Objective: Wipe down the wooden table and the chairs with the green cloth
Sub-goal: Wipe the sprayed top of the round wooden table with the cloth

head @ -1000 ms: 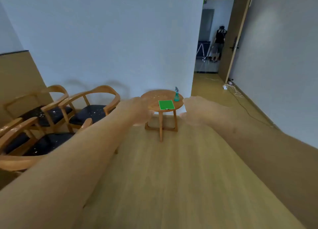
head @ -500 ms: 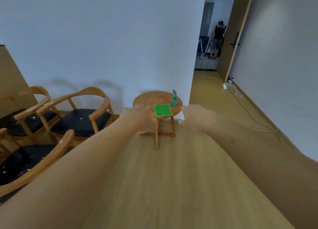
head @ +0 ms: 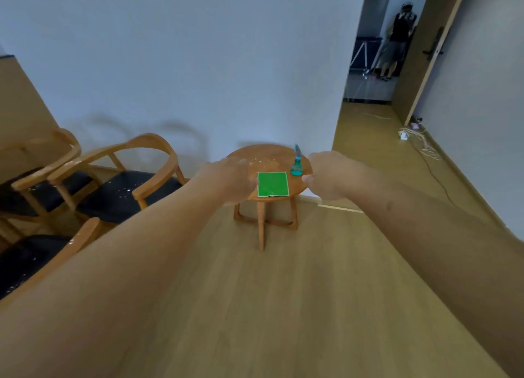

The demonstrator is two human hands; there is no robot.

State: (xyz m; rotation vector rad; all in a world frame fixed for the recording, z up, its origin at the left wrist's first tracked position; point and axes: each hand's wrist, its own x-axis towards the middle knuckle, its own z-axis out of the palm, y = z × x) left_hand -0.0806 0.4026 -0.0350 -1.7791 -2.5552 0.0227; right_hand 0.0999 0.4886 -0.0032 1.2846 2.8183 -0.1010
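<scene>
A small round wooden table [head: 272, 156] on crossed legs stands on the pale wooden floor [head: 255, 306] close to a white wall [head: 198, 59], and its surface carries the task's thing: a flat, square bright green cloth [head: 272, 184] lying spread near the front edge, held by neither hand. Just beside the cloth, toward the right rim, a small teal spray bottle [head: 297, 166] stands upright. White specks are scattered over the surface behind the cloth. Both bare forearms stretch forward from the bottom corners. The left hand [head: 232, 180] hangs in front of the table's left edge, palm down, its fingers loosely extended and holding nothing; its fingertips appear just beside the cloth's left border, though whether they touch the surface cannot be told. The right hand [head: 329, 176] hangs at the table's right edge, near the bottle, fingers relaxed and slightly bent, also holding nothing. To the left stand curved wooden armchairs with dark seat cushions [head: 124, 190], the cushions and arms flecked with white bits. At the right an open doorway [head: 377, 51] shows another person [head: 397, 42] standing in the far room, and a white cable with a power strip [head: 416, 139] lies on the floor along the right wall.
</scene>
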